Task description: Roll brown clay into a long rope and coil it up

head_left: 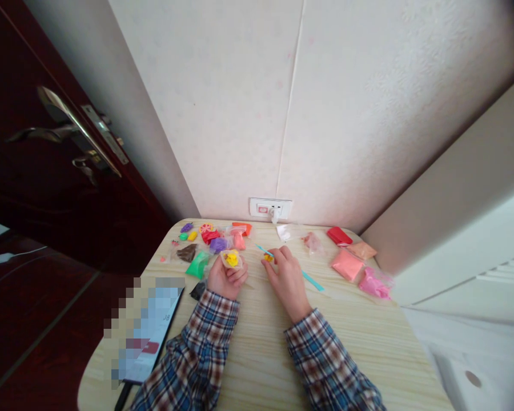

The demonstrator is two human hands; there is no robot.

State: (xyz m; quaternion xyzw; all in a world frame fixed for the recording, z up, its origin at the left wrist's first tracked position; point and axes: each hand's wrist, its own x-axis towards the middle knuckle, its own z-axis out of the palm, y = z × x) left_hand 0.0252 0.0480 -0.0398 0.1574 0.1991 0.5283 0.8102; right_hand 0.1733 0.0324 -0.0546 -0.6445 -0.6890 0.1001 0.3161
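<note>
One pale wood desk [265, 354] fills the lower middle of the frame, a tablet [154, 331] lying at its lower left and a salmon packet [347, 264] toward its right edge. Near the center, the left hand [227, 278] has its fingers curled around an open bag of yellow clay [232, 260], while the right hand's [288, 281] fingers pinch a turquoise tool [313, 281] and a small yellow piece [268, 258].

pale wood-grain table [265, 354], glossy dark-red door [21, 171], shiny metal handle [68, 123], plaid cloth sleeves [328, 359]
</note>
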